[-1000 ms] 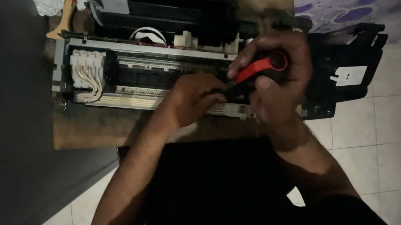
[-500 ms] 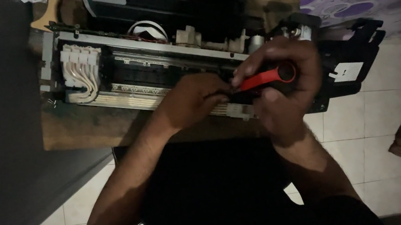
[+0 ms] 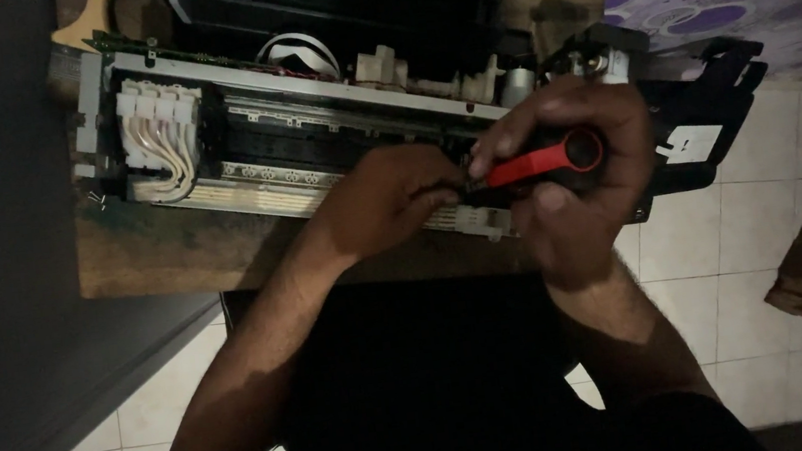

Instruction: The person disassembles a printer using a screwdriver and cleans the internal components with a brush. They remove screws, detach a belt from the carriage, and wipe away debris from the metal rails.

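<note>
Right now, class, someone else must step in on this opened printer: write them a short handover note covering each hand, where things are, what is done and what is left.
Right hand: closed around a red-and-black screwdriver, tip aimed left at the printer's front edge.
Left hand: resting on the opened printer, fingers at the tip; whether it grips anything cannot be told.
Printer lies on a wooden table, cover already off, white tubes exposed at the left.
Left to do: the work at the front edge under the tip; the screw itself is hidden.
</note>
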